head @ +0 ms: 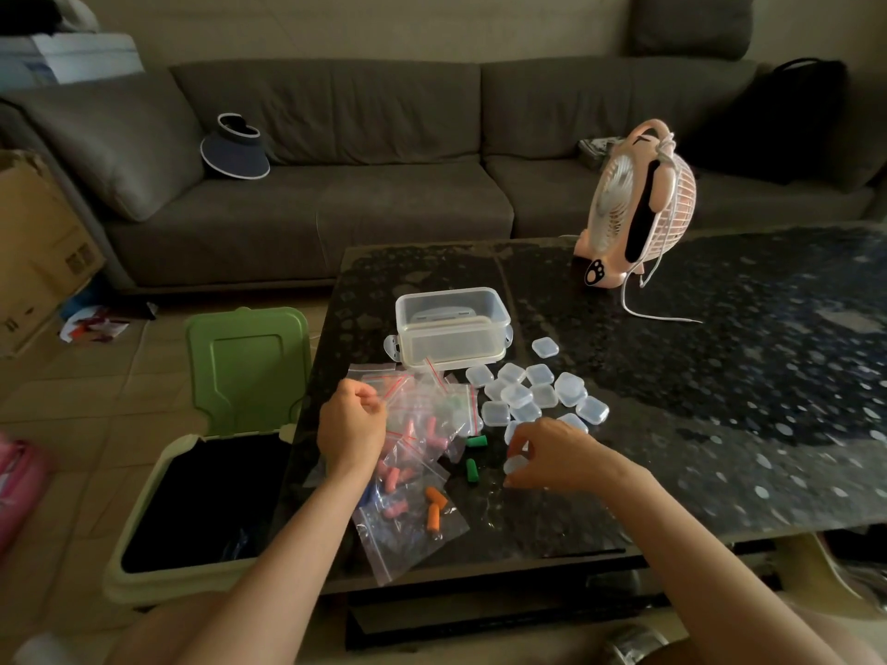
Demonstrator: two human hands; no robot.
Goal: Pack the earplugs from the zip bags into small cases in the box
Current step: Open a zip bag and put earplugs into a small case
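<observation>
Through the head view: left hand (353, 424) curled, pinching the red-striped top of one bag in the heap of clear plastic zip bags (422, 410) near the front-left corner of the dark speckled glass table (720, 424). Right hand (552, 455) clamped by its fingertips on one small square translucent case (516, 464), held low over the glass. Lid of that case open or snapped: impossible to tell. Two loose green foam earplugs (476, 442) lying bare on the glass, between the bag heap and the held case. Pink foam earplugs (391, 477) and orange foam earplugs (434, 506) inside the bags nearest the front edge.

Probably about to open the case for the green pair. Brace the base, pry the lid with a thumb, keep it level and close above the table. Release the bag first to lend a second hand to so slick a piece. Drop both plugs in, press the lid fully down, then carry to the clear rectangular plastic box (451, 328) behind the bags, open-topped.

Mind the cluster of spare translucent cases (537, 393) just behind the right hand, easy to scatter with a knuckle. Lowest bag close to the front edge. Left edge just beside the left hand, with an open green-lidded waste bin (201, 496) directly below: keep round plugs away from there. Best room for moving to the right, over bare glass; pink desk fan (638, 204) and its white cord (643, 304) well back.
</observation>
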